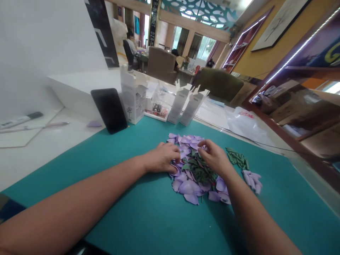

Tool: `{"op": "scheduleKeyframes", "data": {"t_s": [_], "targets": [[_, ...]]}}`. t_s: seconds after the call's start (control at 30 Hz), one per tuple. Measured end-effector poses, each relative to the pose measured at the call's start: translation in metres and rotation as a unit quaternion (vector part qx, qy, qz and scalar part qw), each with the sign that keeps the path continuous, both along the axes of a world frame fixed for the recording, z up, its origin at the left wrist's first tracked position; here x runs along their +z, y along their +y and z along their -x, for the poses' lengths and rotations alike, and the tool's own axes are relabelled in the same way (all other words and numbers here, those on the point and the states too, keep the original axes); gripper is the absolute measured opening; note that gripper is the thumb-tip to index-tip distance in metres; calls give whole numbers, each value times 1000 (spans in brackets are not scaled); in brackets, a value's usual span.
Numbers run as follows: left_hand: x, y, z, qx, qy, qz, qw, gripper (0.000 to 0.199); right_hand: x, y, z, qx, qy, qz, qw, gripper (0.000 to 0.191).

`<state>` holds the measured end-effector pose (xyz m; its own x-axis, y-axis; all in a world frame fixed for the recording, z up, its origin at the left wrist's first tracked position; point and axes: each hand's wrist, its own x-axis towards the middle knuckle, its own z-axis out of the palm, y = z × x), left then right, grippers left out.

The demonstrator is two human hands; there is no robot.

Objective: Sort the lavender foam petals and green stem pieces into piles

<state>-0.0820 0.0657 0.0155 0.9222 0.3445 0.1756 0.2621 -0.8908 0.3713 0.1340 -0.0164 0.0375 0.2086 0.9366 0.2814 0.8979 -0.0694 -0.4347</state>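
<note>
A heap of purple petals (190, 187) lies on the green mat (127, 219), with dark green leaf pieces (202, 171) bunched at its middle. My left hand (163, 158) is at the heap's left edge, fingers curled and apart over the petals, with nothing visible held. At the upper right of the heap, my right hand (214, 156) has its thumb and forefinger brought close together above the petals; whatever is between them is too small to make out. Green stem pieces (237, 158) and rolled purple pieces (252, 181) lie right of my right hand.
A black tablet (109, 110) leans at the mat's back left edge beside a white box (134, 101). Two narrow open boxes (193, 106) stand behind the heap. A marker (21, 119) and a pen lie far left. People sit in the background.
</note>
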Motion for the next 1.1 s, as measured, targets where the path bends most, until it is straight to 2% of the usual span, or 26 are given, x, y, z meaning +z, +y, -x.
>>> {"op": "scheduleKeyframes", "data": {"t_s": [0.1, 0.17, 0.37, 0.53, 0.67, 0.8, 0.87, 1.0, 1.1], "targets": [[2, 2, 1, 15, 14, -6, 1000, 15, -5, 4, -11, -37, -39, -8, 999, 27], [3, 2, 2, 22, 16, -12, 1000, 16, -8, 11, -16, -33, -82, -10, 996, 32], [-1, 5, 2, 25, -9, -11, 1000, 15, -16, 35, -14, 18, -228, 96, 969, 49], [-2, 7, 2, 34, -18, -11, 999, 14, -17, 36, 3, 74, -231, 158, 957, 55], [-1, 5, 2, 33, -28, -12, 999, 12, -18, 22, 16, 121, -221, 150, 956, 58], [-1, 4, 1, 36, -40, -15, 998, 10, -12, 16, 21, 156, -192, 131, 960, 55], [-1, 4, 1, 42, -42, -14, 998, 9, -6, 22, 20, 124, -191, 120, 966, 50], [0, 4, 0, 52, -51, -19, 997, 10, 3, 51, 15, -8, -218, 138, 966, 39], [1, 5, 0, 60, -52, -27, 996, 10, 3, 76, 15, -38, -226, 164, 959, 35]]}}
